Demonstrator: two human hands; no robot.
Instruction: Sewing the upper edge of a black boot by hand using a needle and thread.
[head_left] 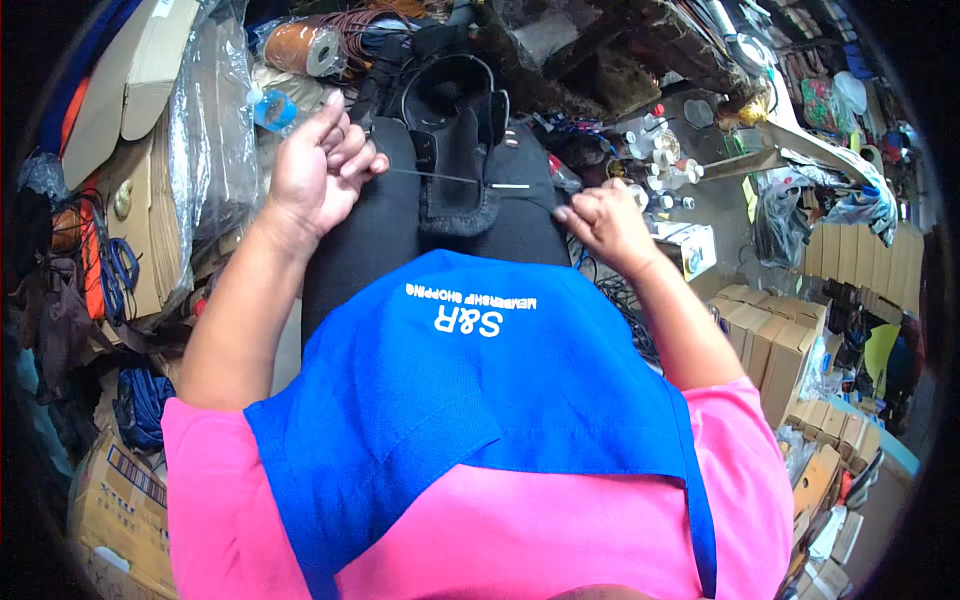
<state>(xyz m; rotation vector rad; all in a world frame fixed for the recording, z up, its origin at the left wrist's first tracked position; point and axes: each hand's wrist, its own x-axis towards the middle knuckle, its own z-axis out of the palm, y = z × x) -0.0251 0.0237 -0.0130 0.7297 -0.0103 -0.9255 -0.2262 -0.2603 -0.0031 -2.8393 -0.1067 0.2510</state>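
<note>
A black shoe or boot (455, 165) with a fuzzy edge rests between my thighs, its opening showing. My left hand (325, 160) is raised to the left of it, fingers curled on a dark thread (430, 175) that runs taut to the shoe. On the other side my right hand (608, 222) pinches what looks like the other end of the thread, low beside my thigh. A thin shiny piece, perhaps a needle (510, 186), lies at the shoe's right edge, touching neither hand.
A blue apron (420, 370) covers my lap. An orange thread spool (302, 50) and a blue-labelled bottle (272, 108) stand at the far left. Several small bottles (665, 160) cluster beyond my right hand. Cardboard boxes (765, 330) are stacked at right.
</note>
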